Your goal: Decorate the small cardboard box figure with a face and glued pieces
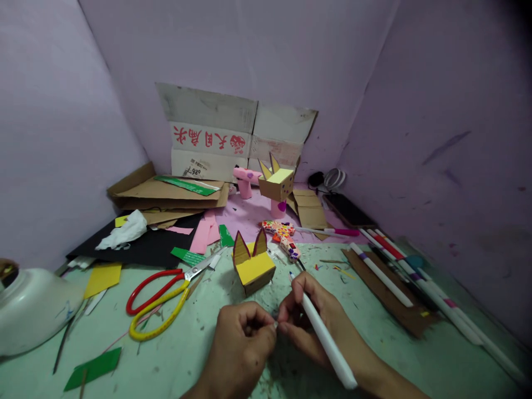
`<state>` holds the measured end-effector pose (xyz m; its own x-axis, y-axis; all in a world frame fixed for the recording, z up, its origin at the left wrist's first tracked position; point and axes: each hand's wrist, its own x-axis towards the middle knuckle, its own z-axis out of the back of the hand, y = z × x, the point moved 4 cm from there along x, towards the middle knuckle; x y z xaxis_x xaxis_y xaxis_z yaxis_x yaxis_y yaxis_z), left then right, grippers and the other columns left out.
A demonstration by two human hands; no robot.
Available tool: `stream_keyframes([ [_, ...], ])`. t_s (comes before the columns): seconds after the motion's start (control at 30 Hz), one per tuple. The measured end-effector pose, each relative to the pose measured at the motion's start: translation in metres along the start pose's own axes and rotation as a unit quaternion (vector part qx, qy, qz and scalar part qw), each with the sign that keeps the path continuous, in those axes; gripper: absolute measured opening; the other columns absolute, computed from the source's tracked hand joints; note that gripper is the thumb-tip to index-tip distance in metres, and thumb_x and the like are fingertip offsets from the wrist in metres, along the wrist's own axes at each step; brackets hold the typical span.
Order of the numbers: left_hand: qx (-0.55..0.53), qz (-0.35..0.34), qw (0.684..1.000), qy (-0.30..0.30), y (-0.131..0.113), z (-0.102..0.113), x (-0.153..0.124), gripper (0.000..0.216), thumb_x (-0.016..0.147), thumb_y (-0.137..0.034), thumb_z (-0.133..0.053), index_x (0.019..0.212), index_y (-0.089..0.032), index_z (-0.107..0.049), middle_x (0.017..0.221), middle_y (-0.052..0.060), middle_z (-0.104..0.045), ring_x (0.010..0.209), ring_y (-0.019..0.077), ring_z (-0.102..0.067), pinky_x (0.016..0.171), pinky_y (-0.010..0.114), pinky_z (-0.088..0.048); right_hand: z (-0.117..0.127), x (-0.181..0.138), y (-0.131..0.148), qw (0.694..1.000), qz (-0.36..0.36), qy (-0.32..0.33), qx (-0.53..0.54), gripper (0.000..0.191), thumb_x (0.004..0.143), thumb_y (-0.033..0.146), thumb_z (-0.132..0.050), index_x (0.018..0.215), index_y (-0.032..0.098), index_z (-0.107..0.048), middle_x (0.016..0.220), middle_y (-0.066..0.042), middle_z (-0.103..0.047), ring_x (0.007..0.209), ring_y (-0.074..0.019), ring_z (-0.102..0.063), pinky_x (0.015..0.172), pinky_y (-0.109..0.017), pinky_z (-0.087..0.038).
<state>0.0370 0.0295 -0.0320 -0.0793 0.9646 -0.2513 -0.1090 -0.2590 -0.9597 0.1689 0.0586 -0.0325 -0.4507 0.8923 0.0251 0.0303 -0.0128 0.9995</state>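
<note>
My left hand (239, 346) is curled, its thumb and fingertips pinched on a tiny white bit I cannot make out. My right hand (316, 327) meets it fingertip to fingertip and also carries a long white marker (326, 338) that slants back toward my wrist. Just beyond both hands stands a small cardboard box head with a yellow top and two pointed ears (252, 265). Red-and-yellow scissors (164, 296) lie to the left of my hands on the pale green tabletop (436, 366).
A second eared box figure (276, 185) on pink legs stands at the back before a folded carton (236, 136). White markers (399, 266) lie on a cardboard strip at right, near a phone (347, 209). A white rounded object (33, 307) sits far left, with paper scraps and black sheet (137, 246).
</note>
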Motion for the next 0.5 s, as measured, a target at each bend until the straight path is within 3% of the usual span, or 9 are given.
stream_keyframes([
  [0.17,0.0,-0.012,1.0,0.016,0.007,-0.003,0.003,0.018,0.059,-0.032,-0.057,0.054,-0.015,-0.059,0.046,-0.003,-0.046,0.046,0.0099,-0.037,0.045,0.024,-0.024,-0.002,0.002,0.002,0.999,0.012,-0.02,-0.022,0.035,0.065,0.008,-0.062,0.077,0.025,-0.033,0.068,0.005,-0.061,0.053,-0.0088,-0.049,0.049,-0.02,-0.039],
  [0.33,-0.037,-0.028,0.998,-0.031,-0.003,0.001,-0.001,0.014,0.06,-0.03,-0.063,0.062,-0.018,-0.056,0.05,-0.006,-0.044,0.045,0.0074,-0.033,0.044,0.022,-0.024,0.007,0.0,0.004,0.988,0.069,-0.098,-0.1,0.033,0.071,0.013,-0.059,0.077,0.026,-0.03,0.068,0.005,-0.062,0.05,-0.0089,-0.051,0.047,-0.02,-0.041],
  [0.5,-0.025,0.015,0.999,0.025,-0.001,-0.002,0.001,0.021,0.062,-0.037,-0.06,0.063,-0.016,-0.061,0.043,-0.007,-0.041,0.039,0.0075,-0.031,0.038,0.022,-0.02,0.005,-0.006,0.006,0.964,0.15,-0.107,-0.192,0.028,0.078,0.014,-0.055,0.08,0.027,-0.03,0.071,0.004,-0.062,0.046,-0.0088,-0.05,0.043,-0.02,-0.04],
])
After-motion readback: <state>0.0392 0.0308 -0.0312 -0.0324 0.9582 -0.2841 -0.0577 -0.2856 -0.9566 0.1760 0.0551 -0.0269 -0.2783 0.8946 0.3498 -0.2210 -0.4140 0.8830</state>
